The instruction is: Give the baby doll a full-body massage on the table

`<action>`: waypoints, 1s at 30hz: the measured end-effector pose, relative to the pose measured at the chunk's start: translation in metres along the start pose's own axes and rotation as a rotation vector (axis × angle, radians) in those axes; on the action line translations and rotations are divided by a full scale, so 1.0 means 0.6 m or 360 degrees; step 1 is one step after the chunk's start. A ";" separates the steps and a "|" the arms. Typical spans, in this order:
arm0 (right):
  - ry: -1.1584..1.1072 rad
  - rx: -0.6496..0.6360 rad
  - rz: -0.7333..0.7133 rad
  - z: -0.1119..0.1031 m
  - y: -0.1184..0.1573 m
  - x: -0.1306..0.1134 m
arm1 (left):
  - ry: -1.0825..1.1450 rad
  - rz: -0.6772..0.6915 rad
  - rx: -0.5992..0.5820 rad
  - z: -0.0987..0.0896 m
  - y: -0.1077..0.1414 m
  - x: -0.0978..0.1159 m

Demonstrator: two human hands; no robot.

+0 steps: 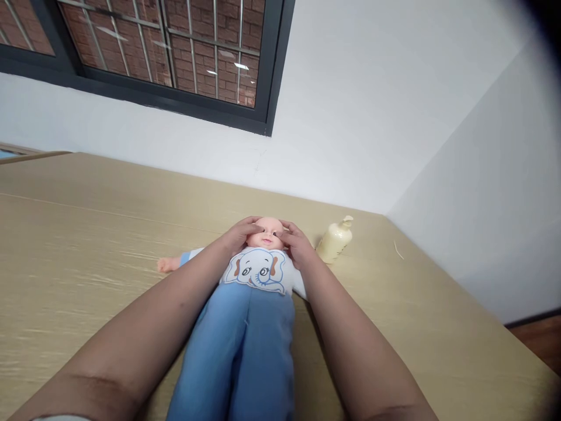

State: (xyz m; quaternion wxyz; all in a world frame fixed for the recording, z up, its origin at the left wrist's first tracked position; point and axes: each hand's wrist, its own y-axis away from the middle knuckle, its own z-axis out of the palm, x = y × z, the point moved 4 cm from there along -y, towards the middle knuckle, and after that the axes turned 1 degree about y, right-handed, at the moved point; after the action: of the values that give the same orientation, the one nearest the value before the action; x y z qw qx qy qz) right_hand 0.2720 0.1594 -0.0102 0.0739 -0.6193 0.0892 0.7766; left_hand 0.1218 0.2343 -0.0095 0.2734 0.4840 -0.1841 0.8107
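Pale wood-grain tabletop (87,245) is filling most of the view. Smooth white wall (372,88) is rising behind it. Dark-framed sliding window (175,47) is sitting upper left, metal bars and red brick showing through the glass.

Bald plastic baby doll in a white top and blue trousers (258,316) is lying face up on the tabletop, in the middle, head towards the wall, legs running towards the person. Bare forearms (149,327) are flanking it.

Left hand (245,232) is cupping one side of the doll's head, right hand (297,240) the other; fingers are curving round, thumbs lying by the eyes. Both are touching; can't tell whether they're gripping or just resting.

Cream pump bottle (335,241) is standing just beyond the right hand. White elephant patch (256,271) is covering the doll's chest. Thin pale strand (398,250) is lying right of the bottle.
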 end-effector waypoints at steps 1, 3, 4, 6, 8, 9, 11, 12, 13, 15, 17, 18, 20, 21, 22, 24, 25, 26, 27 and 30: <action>0.0020 0.0001 -0.0018 0.002 0.000 -0.001 | -0.0011 -0.0023 0.0015 0.000 0.001 -0.001; 0.0080 0.0006 -0.0063 0.007 -0.001 -0.002 | -0.0083 -0.0077 0.0037 0.000 0.001 -0.005; 0.0122 0.0021 -0.0083 0.008 -0.002 -0.002 | -0.0139 -0.0089 0.0047 0.000 0.000 -0.006; 0.0214 0.0055 -0.0111 0.008 -0.007 0.000 | -0.0238 -0.0110 0.0069 -0.002 -0.004 -0.008; 0.0291 0.0076 -0.0114 0.007 -0.012 0.004 | -0.0292 -0.0112 0.0090 -0.004 -0.007 -0.009; 0.0316 0.0078 -0.0114 0.006 -0.014 0.006 | -0.0305 -0.0096 0.0098 -0.005 -0.008 -0.008; 0.0344 0.0078 -0.0132 0.004 -0.017 0.009 | -0.0327 -0.0044 0.0102 -0.005 -0.009 -0.006; 0.0342 0.0085 -0.0143 0.002 -0.018 0.010 | -0.0329 -0.0016 0.0098 -0.004 -0.008 -0.005; 0.0321 0.0089 -0.0144 0.001 -0.019 0.011 | -0.0320 0.0007 0.0094 -0.004 -0.008 -0.004; 0.0245 0.0092 -0.0119 0.000 -0.019 0.012 | -0.0280 0.0038 0.0090 -0.003 -0.007 -0.004; 0.0160 0.0072 -0.0069 -0.001 -0.018 0.012 | -0.0228 0.0047 0.0068 -0.002 -0.006 -0.005; 0.0121 0.0046 -0.0045 0.000 -0.017 0.011 | -0.0202 0.0037 0.0047 -0.001 -0.007 -0.006; 0.0062 -0.0022 -0.0015 0.000 -0.014 0.008 | -0.0159 0.0015 0.0008 0.001 -0.007 -0.008; 0.0040 -0.0054 -0.0003 -0.001 -0.013 0.007 | -0.0141 0.0008 0.0003 0.001 -0.006 -0.008; 0.0030 -0.0075 0.0004 -0.002 -0.011 0.007 | -0.0133 0.0004 0.0017 -0.001 -0.005 -0.007; 0.0026 -0.0129 -0.0015 -0.005 -0.008 0.005 | -0.0163 -0.0002 0.0058 -0.005 0.000 -0.004; 0.0029 -0.0181 -0.0038 -0.005 -0.007 0.004 | -0.0195 -0.0002 0.0053 -0.006 0.004 0.000; 0.0046 -0.0240 -0.0062 -0.005 -0.006 0.003 | -0.0242 0.0001 0.0020 -0.006 0.008 0.004; 0.0081 -0.0296 -0.0091 -0.004 -0.005 0.002 | -0.0304 0.0007 -0.0030 -0.005 0.013 0.009; 0.0266 -0.0365 -0.0173 -0.003 -0.001 -0.001 | -0.0582 0.0050 -0.0149 -0.001 0.027 0.026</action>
State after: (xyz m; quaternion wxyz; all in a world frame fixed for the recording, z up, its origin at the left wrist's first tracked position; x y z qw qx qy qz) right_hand 0.2741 0.1597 -0.0101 0.0370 -0.6900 -0.0280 0.7223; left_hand 0.1054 0.2261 0.0036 0.2449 0.6070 -0.2759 0.7039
